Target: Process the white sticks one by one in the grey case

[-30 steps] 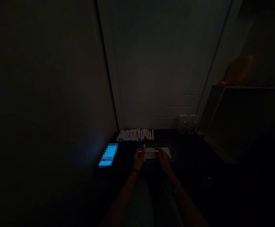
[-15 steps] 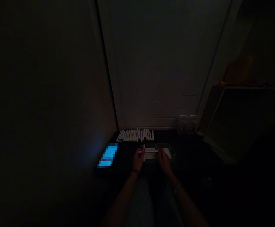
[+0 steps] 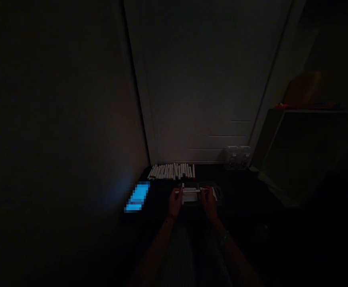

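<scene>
In the dim light my left hand point(image 3: 175, 201) is closed on a white marker point(image 3: 192, 191) lying level, its end pointing right. A second white marker point(image 3: 182, 198) stands out crosswise by the same fingers; whether it is gripped too I cannot tell. My right hand point(image 3: 209, 203) is closed at the level marker's right end, pinching a small white piece that looks like its cap point(image 3: 203, 189). Below both hands lies an open clear plastic case point(image 3: 218, 191) with white paper or card point(image 3: 189, 197) in it.
A row of several white markers point(image 3: 171, 171) lies at the table's back edge. Left of my hands is a glowing blue, pixelated screen point(image 3: 137, 197). Two clear containers point(image 3: 232, 158) stand at the back right, near a shelf unit point(image 3: 269, 137). A wall closes off the left side.
My right hand has shifted slightly right, away from the level marker's end, and a small white piece now shows at its fingertips. My left hand has stayed nearly in place.
</scene>
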### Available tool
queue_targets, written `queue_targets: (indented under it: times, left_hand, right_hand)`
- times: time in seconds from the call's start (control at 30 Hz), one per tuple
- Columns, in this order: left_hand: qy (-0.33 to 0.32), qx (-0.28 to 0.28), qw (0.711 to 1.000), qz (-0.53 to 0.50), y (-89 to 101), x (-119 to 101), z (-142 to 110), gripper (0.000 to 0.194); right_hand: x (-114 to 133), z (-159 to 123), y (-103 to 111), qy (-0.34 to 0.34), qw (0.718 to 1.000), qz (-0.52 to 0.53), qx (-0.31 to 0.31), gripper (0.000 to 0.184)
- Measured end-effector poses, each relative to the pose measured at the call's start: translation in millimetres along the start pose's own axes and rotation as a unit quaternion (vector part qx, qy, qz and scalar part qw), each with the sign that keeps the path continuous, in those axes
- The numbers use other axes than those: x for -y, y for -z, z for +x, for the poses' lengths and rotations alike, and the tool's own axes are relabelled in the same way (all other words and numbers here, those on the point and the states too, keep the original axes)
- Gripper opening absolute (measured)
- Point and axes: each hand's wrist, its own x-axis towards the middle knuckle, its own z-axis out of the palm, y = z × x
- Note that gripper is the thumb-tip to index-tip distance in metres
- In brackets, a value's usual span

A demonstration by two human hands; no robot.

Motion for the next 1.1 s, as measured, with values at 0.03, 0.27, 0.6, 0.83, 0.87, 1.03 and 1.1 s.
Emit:
queue_targets:
  times: [0.03,0.27,0.6,0.83,0.87,1.03,1.1]
  left_hand:
    - [-0.002,0.0,1.0,-0.003,0.2,-0.2,0.1,0.034]
    - [0.018,0.013,0.999,-0.029,-0.3,-4.6,-0.8,0.033]
    - [0.018,0.013,0.999,-0.024,1.3,-0.4,0.1,0.034]
    - [-0.001,0.015,1.0,-0.011,1.3,5.2,1.6,0.032]
    - [-0.003,0.012,1.0,-0.009,1.0,5.2,1.8,0.032]
    - [-0.009,0.009,1.0,-0.006,0.5,3.4,1.1,0.031]
    - [-0.009,0.012,1.0,-0.005,0.7,2.0,0.2,0.03]
  right_hand:
    - [-1.3,0.3,-0.8,-0.005,1.0,0.003,-0.01,0.032]
    - [-2.8,-0.5,-2.4,-0.018,0.999,0.021,-0.022,0.026]
    - [-0.9,-1.1,-1.4,-0.005,1.0,0.011,-0.026,0.023]
    - [-2.2,-1.4,-0.4,-0.003,1.0,0.01,-0.015,0.022]
    - [-2.3,-1.2,-0.3,-0.004,1.0,0.011,-0.013,0.022]
    - [-3.4,0.1,-1.1,-0.005,1.0,0.009,-0.022,0.021]
    - [-3.5,0.0,-1.0,-0.002,1.0,0.005,-0.024,0.021]
